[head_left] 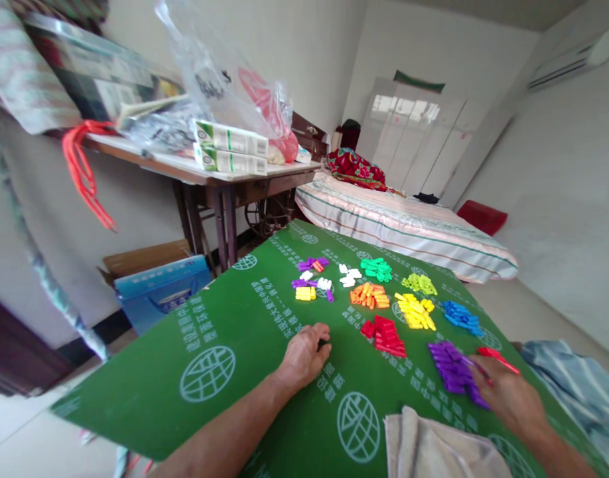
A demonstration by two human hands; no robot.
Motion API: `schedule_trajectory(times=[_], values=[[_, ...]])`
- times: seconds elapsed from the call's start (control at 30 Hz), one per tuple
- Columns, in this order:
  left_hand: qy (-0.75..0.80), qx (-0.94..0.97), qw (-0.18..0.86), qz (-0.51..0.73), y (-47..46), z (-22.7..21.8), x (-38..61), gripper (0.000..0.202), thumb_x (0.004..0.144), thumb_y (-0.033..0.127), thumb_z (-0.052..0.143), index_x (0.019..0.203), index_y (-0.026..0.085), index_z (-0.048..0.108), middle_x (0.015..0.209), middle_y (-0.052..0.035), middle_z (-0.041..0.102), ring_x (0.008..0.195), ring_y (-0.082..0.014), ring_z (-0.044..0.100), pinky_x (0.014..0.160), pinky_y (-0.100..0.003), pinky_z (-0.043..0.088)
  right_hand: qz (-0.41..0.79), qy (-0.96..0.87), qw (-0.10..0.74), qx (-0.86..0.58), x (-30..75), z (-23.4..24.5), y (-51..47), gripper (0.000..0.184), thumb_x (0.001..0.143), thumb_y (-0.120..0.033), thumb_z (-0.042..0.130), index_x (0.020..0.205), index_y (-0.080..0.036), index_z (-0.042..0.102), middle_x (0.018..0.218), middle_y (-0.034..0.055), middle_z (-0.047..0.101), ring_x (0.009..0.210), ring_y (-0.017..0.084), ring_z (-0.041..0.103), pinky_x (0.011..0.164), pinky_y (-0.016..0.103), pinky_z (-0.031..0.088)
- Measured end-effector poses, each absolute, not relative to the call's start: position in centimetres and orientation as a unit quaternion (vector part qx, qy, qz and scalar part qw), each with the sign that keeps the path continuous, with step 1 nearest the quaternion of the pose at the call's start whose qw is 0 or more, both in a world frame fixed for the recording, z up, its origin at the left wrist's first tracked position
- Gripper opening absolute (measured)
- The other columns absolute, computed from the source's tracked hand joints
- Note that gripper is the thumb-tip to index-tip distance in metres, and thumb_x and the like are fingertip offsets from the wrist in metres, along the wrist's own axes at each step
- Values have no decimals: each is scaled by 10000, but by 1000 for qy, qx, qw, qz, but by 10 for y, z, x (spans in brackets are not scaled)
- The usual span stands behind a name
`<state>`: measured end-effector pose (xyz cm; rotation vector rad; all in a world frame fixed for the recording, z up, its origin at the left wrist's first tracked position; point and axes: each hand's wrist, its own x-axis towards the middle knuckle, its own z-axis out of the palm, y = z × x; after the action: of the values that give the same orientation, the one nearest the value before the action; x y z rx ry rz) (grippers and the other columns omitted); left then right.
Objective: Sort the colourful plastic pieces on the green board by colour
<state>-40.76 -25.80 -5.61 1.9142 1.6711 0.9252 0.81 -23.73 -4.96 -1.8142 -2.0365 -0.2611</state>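
My left hand [304, 355] rests on the green board [265, 372] with its fingers curled closed. A small dark spot shows by its thumb, and I cannot make out whether it is an object. At the right, my right hand [508, 392] reaches over a pile of purple plastic pieces [448, 368], fingers bent around something thin and partly hidden. A long red piece [499, 359] shows just beyond its knuckles. Between the hands lie red pieces [388, 337]. Farther left is a small cluster of purple, white, red and yellow pieces [305, 293].
Piles of orange [369, 296], yellow [414, 312], green [377, 269], lime [420, 284], blue [462, 318] and white pieces [349, 274] spread across the board. A beige cloth [438, 448] lies at its near edge. Beyond stand a cluttered table [279, 174] and a bed [394, 216].
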Motion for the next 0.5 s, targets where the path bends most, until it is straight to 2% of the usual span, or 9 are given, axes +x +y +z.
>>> schedule_trajectory(times=[0.07,0.13,0.2,0.27,0.37,0.5], values=[[604,687,219,338,-258,-56,-408,236,754,170,507,983,190,564,934,-49,668,867,-182,622,776,-293,492,-40,-783,208,-585,-55,-36,-231,342,837,-395,391,962,-255,677,985,68,701,812,207,667,707,296,507],[606,681,227,343,-258,-56,-408,229,751,167,512,972,197,567,925,-43,667,856,-178,621,778,-293,494,-11,-819,204,-536,-119,-22,-223,310,859,-338,385,954,-255,668,980,49,695,835,184,654,742,272,484],[606,676,235,346,-258,-57,-408,230,748,169,517,970,199,569,923,-41,665,845,-177,620,777,-298,496,18,-847,165,-505,-178,-10,-212,274,872,-296,393,923,-257,659,942,32,688,811,163,641,734,251,463],[605,674,240,349,-259,-58,-409,231,745,172,517,968,198,572,912,-41,663,833,-181,621,768,-300,499,28,-848,130,-513,-227,-1,-198,238,865,-262,430,963,-250,646,997,36,677,870,171,631,750,256,448],[601,671,248,356,-259,-59,-409,240,739,166,512,970,191,573,904,-49,655,822,-183,620,756,-295,501,37,-835,97,-541,-281,1,-174,232,844,-236,479,1020,-235,630,1014,65,673,935,202,624,766,286,440],[599,667,254,364,-258,-61,-410,240,721,153,521,951,199,572,892,-43,650,819,-180,619,753,-286,499,53,-807,92,-581,-320,-8,-149,287,835,-228,494,1088,-151,604,1016,158,665,933,251,634,756,342,453]])
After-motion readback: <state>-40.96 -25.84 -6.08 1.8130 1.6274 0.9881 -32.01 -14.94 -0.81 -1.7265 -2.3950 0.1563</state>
